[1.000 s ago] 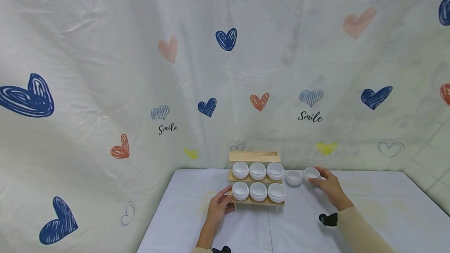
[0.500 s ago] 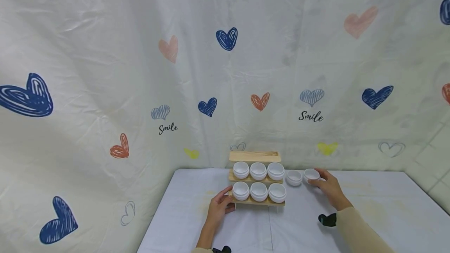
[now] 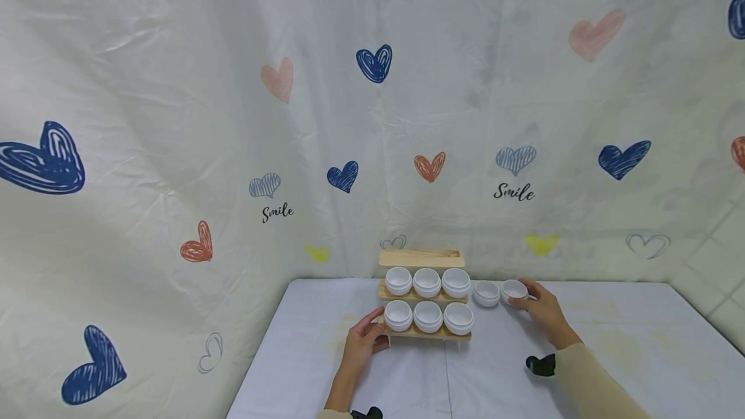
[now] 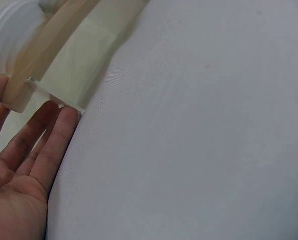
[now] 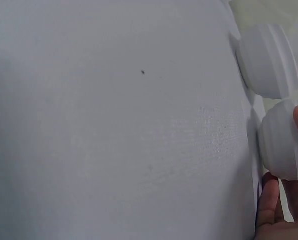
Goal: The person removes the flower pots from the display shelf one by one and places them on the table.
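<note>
Right hand [image 3: 542, 312] part-closed, thumb and fingers round white bowl [image 3: 513, 294], so bowl sits rim-up at my fingertips, ahead and left of palm. Second bowl [image 3: 485, 294] right beside it, can't tell if touching. Left hand [image 3: 358, 344] half-curled, gripping left end of wooden rack [image 3: 421, 258], fingertips down by clear leg [image 4: 56, 95]. Six more bowls [image 3: 428, 318] on rack, three per shelf. Rack's on bench [image 3: 495, 380].

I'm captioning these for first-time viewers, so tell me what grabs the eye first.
The backdrop, printed with hearts and "Smile", fills most of the head view. Below it, six white bowls stand in two rows on a stepped wooden stand, the left hand at its left end. To its right, the right hand holds one of two more bowls.
</note>
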`<control>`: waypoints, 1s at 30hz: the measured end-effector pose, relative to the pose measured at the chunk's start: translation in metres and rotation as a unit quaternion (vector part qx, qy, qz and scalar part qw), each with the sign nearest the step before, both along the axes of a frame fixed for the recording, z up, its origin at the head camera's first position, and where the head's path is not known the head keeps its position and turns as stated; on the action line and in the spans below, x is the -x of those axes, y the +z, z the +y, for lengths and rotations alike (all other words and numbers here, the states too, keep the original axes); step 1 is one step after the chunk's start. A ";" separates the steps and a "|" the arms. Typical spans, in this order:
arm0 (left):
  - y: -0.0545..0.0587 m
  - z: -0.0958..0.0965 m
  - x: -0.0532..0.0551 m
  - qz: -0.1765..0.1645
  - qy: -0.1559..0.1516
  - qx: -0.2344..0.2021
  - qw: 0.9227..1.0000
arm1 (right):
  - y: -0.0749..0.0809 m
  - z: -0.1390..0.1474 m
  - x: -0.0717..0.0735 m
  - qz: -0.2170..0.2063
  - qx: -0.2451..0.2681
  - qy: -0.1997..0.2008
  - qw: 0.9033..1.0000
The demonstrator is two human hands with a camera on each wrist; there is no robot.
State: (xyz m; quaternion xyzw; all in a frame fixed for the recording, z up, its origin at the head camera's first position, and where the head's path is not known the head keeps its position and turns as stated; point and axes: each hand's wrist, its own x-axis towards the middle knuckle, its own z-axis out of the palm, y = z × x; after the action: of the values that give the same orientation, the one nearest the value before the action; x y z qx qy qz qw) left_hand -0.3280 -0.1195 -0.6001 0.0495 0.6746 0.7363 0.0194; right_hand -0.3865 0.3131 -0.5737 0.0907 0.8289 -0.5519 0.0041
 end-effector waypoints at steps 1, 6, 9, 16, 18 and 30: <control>0.000 0.000 0.000 0.000 0.000 -0.001 1.000 | 0.000 0.000 0.000 0.001 -0.001 0.000 1.000; -0.001 0.000 0.001 -0.001 0.001 -0.002 1.000 | 0.000 -0.001 -0.001 0.008 -0.008 0.007 1.000; -0.001 0.000 0.001 -0.001 0.002 0.001 1.000 | 0.000 0.000 -0.001 0.009 -0.010 0.013 1.000; -0.002 0.000 0.001 0.005 -0.001 0.003 1.000 | -0.002 0.002 -0.001 0.015 -0.023 0.023 0.999; -0.001 0.000 0.001 0.003 -0.001 0.004 1.000 | -0.002 0.003 -0.001 0.017 -0.028 0.024 0.999; -0.002 0.002 -0.001 -0.003 0.004 0.001 1.000 | -0.002 0.003 -0.005 0.017 -0.031 0.038 0.999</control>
State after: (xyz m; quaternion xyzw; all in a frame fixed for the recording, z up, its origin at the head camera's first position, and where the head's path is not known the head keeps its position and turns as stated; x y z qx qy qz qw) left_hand -0.3274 -0.1177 -0.6019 0.0443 0.6757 0.7356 0.0188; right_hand -0.3816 0.3164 -0.5761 0.0498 0.8487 -0.5265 0.0080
